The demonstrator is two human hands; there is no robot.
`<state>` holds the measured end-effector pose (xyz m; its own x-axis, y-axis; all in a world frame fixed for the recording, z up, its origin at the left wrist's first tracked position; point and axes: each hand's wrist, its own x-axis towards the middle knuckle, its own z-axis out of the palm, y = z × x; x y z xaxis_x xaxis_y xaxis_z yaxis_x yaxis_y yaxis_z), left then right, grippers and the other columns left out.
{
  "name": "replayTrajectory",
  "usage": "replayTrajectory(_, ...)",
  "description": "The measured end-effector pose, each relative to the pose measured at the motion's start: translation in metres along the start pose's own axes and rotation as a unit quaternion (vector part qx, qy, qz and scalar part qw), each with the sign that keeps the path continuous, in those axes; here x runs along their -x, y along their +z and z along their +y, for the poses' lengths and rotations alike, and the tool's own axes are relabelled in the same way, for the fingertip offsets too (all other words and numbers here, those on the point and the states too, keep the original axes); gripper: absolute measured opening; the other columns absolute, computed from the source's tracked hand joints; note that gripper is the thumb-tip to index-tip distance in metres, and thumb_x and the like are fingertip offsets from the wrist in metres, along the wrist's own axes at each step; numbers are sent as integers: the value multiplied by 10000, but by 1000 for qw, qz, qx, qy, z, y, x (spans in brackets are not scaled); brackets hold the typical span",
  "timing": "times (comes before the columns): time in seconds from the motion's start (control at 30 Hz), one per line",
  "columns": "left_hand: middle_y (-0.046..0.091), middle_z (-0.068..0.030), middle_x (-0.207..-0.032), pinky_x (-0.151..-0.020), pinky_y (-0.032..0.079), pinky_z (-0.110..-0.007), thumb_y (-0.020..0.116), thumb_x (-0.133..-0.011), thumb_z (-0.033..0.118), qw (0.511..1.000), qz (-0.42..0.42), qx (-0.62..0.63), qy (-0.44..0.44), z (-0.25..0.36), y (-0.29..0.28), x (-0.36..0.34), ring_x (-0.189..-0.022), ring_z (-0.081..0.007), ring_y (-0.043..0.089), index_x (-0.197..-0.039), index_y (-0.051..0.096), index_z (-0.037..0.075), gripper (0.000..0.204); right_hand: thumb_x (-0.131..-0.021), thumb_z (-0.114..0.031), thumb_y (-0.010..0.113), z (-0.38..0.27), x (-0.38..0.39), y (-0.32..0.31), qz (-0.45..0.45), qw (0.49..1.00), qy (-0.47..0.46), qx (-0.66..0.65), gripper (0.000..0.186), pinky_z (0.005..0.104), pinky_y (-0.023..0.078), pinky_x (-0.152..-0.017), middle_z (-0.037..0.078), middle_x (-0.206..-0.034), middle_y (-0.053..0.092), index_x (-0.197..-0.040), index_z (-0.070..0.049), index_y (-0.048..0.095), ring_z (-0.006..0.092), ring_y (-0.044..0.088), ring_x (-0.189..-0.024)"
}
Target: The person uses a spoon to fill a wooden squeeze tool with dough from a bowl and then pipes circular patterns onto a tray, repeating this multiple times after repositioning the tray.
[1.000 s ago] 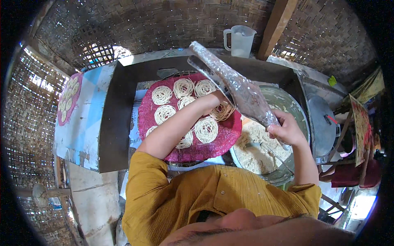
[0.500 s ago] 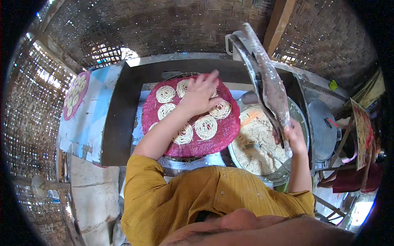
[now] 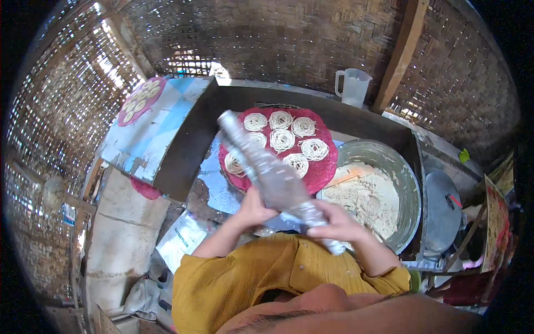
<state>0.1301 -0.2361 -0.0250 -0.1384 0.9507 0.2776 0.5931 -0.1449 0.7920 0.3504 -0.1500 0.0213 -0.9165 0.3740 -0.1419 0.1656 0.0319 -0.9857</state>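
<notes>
A long, flour-dusted hinged noodle press (image 3: 278,181), blurred by motion, slants across in front of me. My right hand (image 3: 336,222) grips its near end, fingers wrapped round the handle. My left hand (image 3: 256,210) is closed against the press's middle from the left, most of its fingers hidden behind it. Beyond the press lies a round, pink-red covered tray (image 3: 325,125), partly hidden by it. Several pale coils of noodles (image 3: 282,140) rest on the tray, spaced apart. To the right stands a large metal basin (image 3: 409,195) of pale dough or flour (image 3: 372,203) with an orange scraper (image 3: 351,175) in it.
A dark wooden frame (image 3: 183,139) surrounds the work area. On the blue-white board (image 3: 161,119) at left sits another pink tray with coils. A clear pitcher (image 3: 355,88) stands at the back, and a lidded metal pot (image 3: 442,203) is at far right.
The press has swung from upright over the basin to a slant before the tray. My left hand has left the coils and come to the press. The view has shifted, revealing the pitcher.
</notes>
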Motion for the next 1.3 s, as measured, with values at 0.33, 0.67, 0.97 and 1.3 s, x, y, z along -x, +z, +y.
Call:
replayTrajectory(0.33, 557, -54, -798, -497, 443, -258, 522, -821, 212, 929, 355, 1, -101, -87, 1, 119, -635, -117, 532, -977, 504, 46, 229, -796, -84, 547, 33, -2, -22, 64, 993, -49, -91, 336, 210, 442, -554, 23, -812, 555, -1122, -31, 490, 64, 517, -623)
replayTrajectory(0.67, 620, -111, -670, -602, 473, -336, 638, -555, 359, 882, 149, -114, -432, -142, 31, 168, -601, -255, 597, -775, 630, 38, 389, -796, -137, 550, 88, -10, -83, 346, 900, 11, -267, 147, 233, 431, -488, 24, -712, 526, -915, -51, 544, 104, 509, -550)
replayTrajectory(0.97, 623, -112, -668, -610, 475, -332, 650, -535, 358, 877, 4, -187, -443, -127, 15, 88, -638, -227, 617, -682, 641, 44, 347, -808, -133, 520, 93, -10, -66, 335, 902, 45, -270, 160, 238, 440, -510, 29, -759, 518, -940, -45, 539, 113, 508, -595)
replayTrajectory(1.3, 595, -200, -905, -755, 452, -398, 678, -554, 379, 890, -118, -233, -373, -209, -15, 41, -854, -331, 572, -930, 600, 36, 515, -840, -89, 439, 90, -61, -37, 410, 873, 61, -256, 263, 250, 470, -576, 48, -875, 559, -1083, -5, 492, 135, 541, -678)
